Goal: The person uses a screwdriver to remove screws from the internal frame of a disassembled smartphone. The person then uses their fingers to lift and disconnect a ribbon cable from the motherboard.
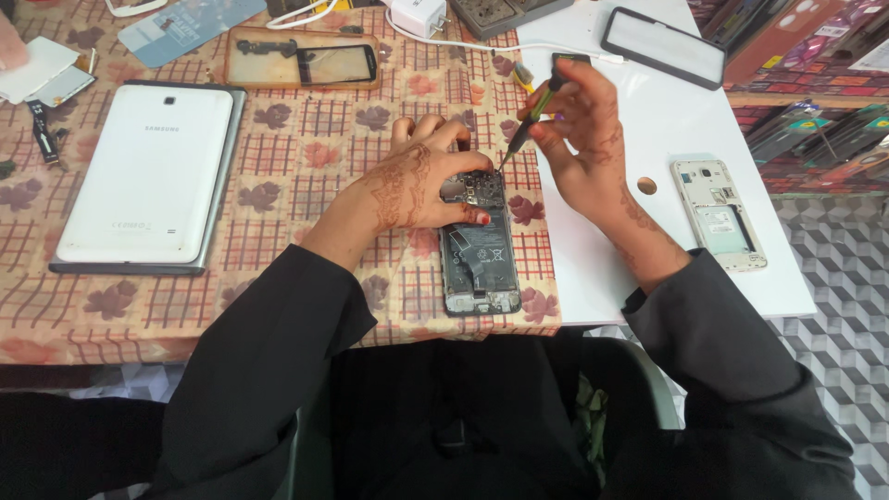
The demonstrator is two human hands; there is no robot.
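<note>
1. At the left of the frame a white tablet point(143, 174) lies face down on the patterned tablecloth point(306, 148). A small grey mark sits low on its back, too small to make out.
2. Above centre, a brown tray point(301, 57) holds a black phone frame.
3. The left hand point(417, 181) presses on the top of the opened phone point(479, 245) at centre frame, fingers curled narrowly around its upper edge. If that grip loosens, the phone could likely skid on the cloth.
4. The right hand point(579, 130) pinches a thin screwdriver point(528, 120), its tip at the phone's top right corner. A slip may gouge the board or flick a tiny screw into the busy pattern.
5. At the right, a white phone shell point(719, 215) rests near the edge of the white board point(676, 278); a sleeve could knock it off.
6. In the upper right, coloured packets point(815, 56) lie stacked.
</note>
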